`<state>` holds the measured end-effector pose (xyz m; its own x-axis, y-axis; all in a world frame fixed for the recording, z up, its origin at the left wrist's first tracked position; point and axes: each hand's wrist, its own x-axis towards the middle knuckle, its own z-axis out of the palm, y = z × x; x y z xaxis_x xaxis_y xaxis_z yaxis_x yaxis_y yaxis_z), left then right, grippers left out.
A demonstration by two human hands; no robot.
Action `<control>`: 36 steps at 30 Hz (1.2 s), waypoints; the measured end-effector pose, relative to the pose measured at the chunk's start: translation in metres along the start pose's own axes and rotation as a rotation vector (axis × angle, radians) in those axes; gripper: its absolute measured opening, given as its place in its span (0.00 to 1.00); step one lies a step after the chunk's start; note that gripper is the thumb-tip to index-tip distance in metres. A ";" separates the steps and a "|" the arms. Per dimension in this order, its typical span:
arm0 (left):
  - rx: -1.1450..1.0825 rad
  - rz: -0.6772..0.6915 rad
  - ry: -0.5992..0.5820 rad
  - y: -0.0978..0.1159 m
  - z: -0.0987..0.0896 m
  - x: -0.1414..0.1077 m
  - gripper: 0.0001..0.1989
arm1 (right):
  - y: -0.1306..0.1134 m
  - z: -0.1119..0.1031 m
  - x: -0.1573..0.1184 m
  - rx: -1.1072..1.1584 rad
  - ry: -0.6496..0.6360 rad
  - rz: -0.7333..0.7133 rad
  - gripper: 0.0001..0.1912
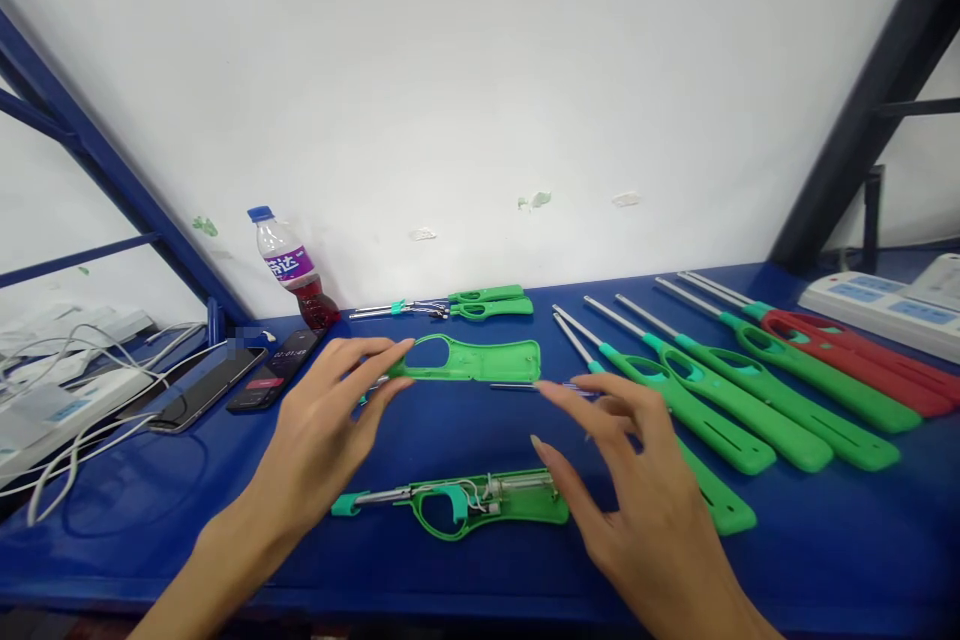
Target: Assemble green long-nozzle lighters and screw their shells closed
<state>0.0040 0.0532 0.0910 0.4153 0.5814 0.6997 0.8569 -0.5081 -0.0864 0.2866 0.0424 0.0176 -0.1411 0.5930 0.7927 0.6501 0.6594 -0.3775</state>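
Shell [495,363], green and hollow, above mid-bench, pinched near the looped end by the fingers of the left hand [322,410], closed down to its thin edge. Far end unsupported by the other hand, hence liable to pivot or slip from so narrow a grip. Impossible to tell whether fully lifted or partly resting on the bench [450,430].

Right hand [637,480] with thumb and index fingers spread wide, nothing visible between them; remaining fingers curled, undersides hidden. Index tip just beside a thin metal rod [512,387], contact uncertain. Easy to nudge or roll with a careless reach.

Greater worry with the open half [536,510], lying nearer the front edge: white wires [472,491] looping loosely by the teal trigger [456,500], no cover over them. Simple to snag with a thumb, or to crush under a misplaced press. Likely also to unseat the trigger with a bump from either wrist, given so little room below the hands.

Green lighters [750,407] fanned out close by the right hand, the nearest partly behind it. Some danger of knocking one askew through an outward swing.
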 end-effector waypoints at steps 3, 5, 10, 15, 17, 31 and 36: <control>-0.055 -0.068 0.022 0.016 -0.015 -0.011 0.16 | 0.000 -0.001 0.000 0.023 -0.010 0.030 0.26; -0.116 -0.098 -0.014 0.021 -0.019 -0.018 0.15 | 0.000 -0.002 0.000 0.022 -0.033 -0.010 0.27; -0.233 -0.172 -0.083 0.025 -0.020 -0.028 0.12 | 0.001 -0.006 0.003 -0.063 -0.008 -0.180 0.16; -0.287 -0.272 -0.098 0.028 -0.018 -0.032 0.10 | 0.001 -0.007 0.004 -0.086 -0.025 -0.134 0.10; -0.299 -0.279 -0.092 0.029 -0.016 -0.032 0.10 | 0.000 -0.007 0.004 -0.078 -0.019 -0.112 0.09; -0.387 -0.234 -0.395 0.012 -0.022 -0.048 0.20 | 0.000 -0.011 0.001 -0.036 -0.040 -0.070 0.12; -0.322 -0.195 -0.533 -0.002 -0.020 -0.063 0.23 | 0.003 -0.007 0.000 -0.088 -0.113 -0.119 0.16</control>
<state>-0.0297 0.0052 0.0611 0.4268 0.8756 0.2261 0.8319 -0.4782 0.2815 0.2935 0.0413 0.0194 -0.3006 0.5644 0.7688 0.6863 0.6878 -0.2366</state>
